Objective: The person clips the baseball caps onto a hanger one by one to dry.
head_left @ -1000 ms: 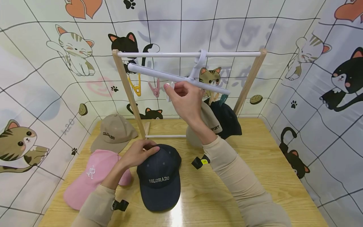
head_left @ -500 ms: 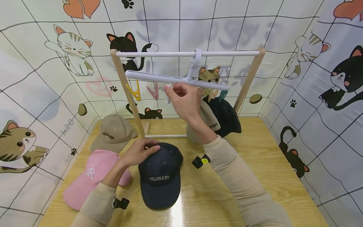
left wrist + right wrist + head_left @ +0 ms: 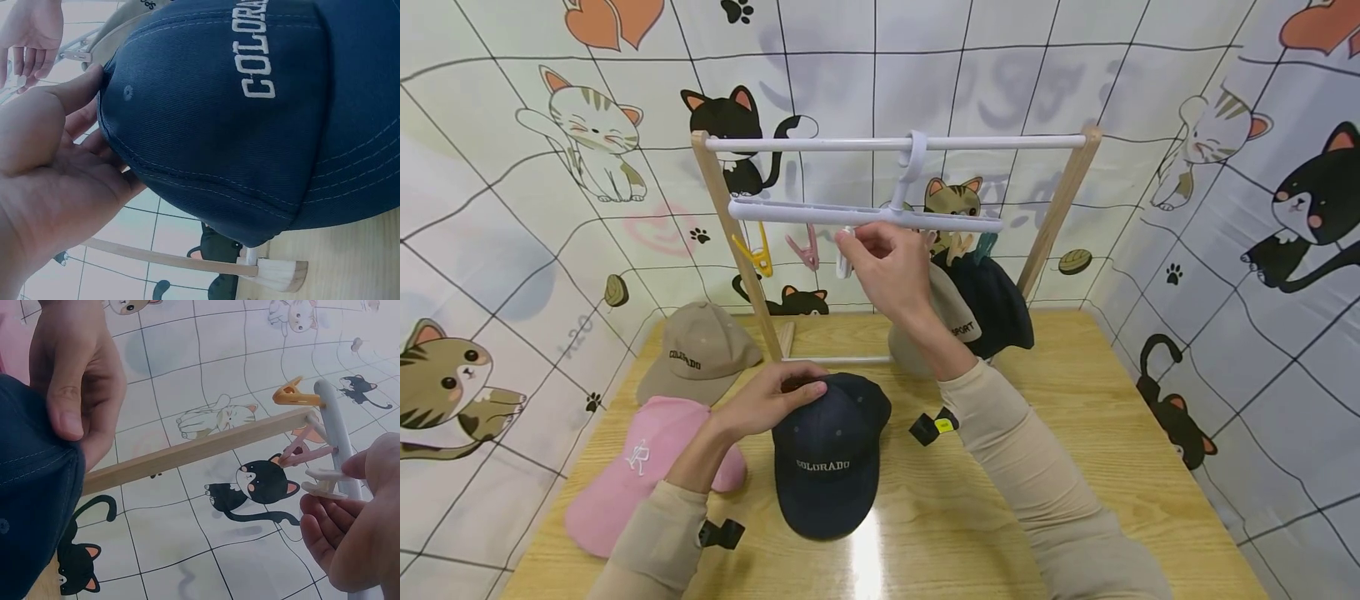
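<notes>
My left hand [image 3: 766,403] grips the top edge of a navy baseball cap [image 3: 827,471] lettered COLORADO. In the left wrist view, the thumb lies over the cap's edge and the fingers go behind it. Higher up, my right hand [image 3: 895,271] pinches a white clip [image 3: 844,260] on a pale lavender hanger [image 3: 805,213], which hooks over the rack's white top rail [image 3: 820,144]. From the right wrist view, the white clip [image 3: 325,481] sits between thumb and fingers. The navy cap hangs below and left of this clip, apart from it.
Yellow [image 3: 758,252] and pink [image 3: 806,247] clips hang left on the hanger. A teal clip [image 3: 985,246] is at right, above a black cap [image 3: 1000,300] and a beige cap [image 3: 951,312]. Tan [image 3: 703,342] and pink caps [image 3: 640,475] lie on the wooden table [image 3: 1000,500].
My left hand has brought the navy cap slightly up and to the right. The tilted hanger has become nearly level, its left end lower. My right hand stays at the white clip.
</notes>
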